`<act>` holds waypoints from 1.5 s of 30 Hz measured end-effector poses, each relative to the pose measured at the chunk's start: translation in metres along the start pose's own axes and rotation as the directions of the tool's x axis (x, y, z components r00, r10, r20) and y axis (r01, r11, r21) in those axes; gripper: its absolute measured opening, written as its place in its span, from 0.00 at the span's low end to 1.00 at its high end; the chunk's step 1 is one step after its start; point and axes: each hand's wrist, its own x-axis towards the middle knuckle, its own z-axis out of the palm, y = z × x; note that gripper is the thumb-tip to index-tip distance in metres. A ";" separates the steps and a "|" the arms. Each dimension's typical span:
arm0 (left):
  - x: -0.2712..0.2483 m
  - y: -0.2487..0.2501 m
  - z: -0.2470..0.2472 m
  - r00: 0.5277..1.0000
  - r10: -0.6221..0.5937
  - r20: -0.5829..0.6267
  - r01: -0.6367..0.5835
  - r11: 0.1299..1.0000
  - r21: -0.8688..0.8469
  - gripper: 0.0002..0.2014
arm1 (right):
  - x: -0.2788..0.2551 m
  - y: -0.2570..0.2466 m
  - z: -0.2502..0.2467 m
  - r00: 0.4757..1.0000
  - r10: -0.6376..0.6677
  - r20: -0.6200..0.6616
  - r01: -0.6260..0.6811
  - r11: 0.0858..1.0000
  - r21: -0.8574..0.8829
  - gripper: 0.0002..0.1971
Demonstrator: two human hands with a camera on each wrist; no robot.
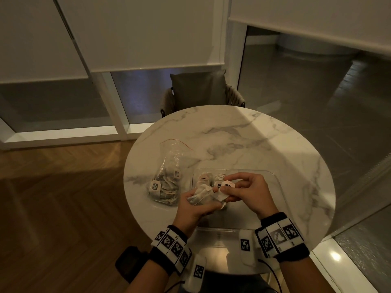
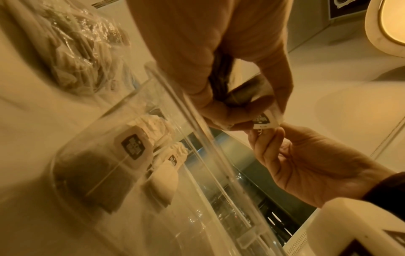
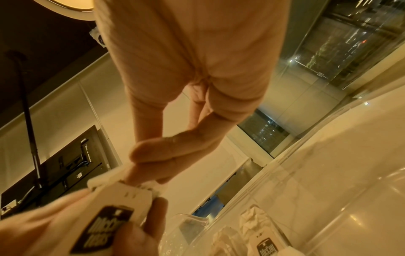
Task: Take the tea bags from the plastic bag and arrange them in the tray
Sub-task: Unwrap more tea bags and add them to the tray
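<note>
Over the near left part of the clear tray, my left hand grips a small clump of tea bags. My right hand pinches the white paper tag of one of them. In the left wrist view, my left hand's fingers curl round a dark tea bag and its tag, which my right hand pinches from below. A few tea bags lie in the tray's left end. The clear plastic bag lies to the left, still holding several tea bags.
The round marble table stands by floor-length glass, with a cushioned chair at its far side. The bag's red-lined mouth points away from me. Wood floor lies to the left.
</note>
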 end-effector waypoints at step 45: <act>0.003 0.002 0.007 0.990 -0.064 -0.129 0.046 0.989 -0.140 0.16 | 0.001 -0.025 -0.027 0.970 -0.240 0.035 0.240 0.928 -0.284 0.07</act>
